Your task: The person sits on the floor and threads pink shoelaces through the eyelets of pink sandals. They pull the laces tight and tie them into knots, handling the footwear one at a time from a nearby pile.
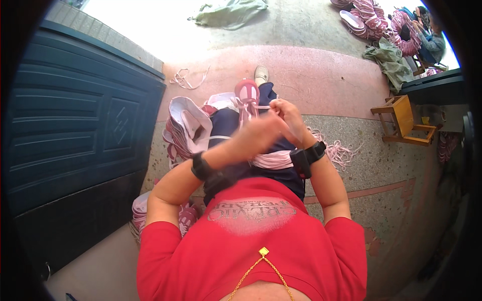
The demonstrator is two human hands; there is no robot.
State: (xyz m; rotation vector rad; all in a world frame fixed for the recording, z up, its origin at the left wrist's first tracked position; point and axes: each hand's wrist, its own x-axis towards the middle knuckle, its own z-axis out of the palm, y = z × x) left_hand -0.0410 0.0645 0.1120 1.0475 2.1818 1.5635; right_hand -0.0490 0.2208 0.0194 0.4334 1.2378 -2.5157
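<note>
A pink and dark-pink shoe upper [247, 92] rests on my lap near the knees, with pale laces [244, 107] threaded down its front. One lace stretches from the upper to my right hand [288, 114], whose fingers are pinched on it. My left hand [258, 131] crosses in front, close to the right one. Motion smears its fingers, so its grip cannot be made out. Across my thighs lies a bundle of pale pink shoelaces [273, 160], partly covered by my forearms.
Stacked pink shoe uppers [188, 123] stand left of my legs, with more [188, 215] beside my left elbow. Loose laces [339, 150] spread at my right. A dark blue door [83, 100] borders the left; a wooden stool [401, 118] stands right. Far right, a person [433, 45] sits near piled uppers.
</note>
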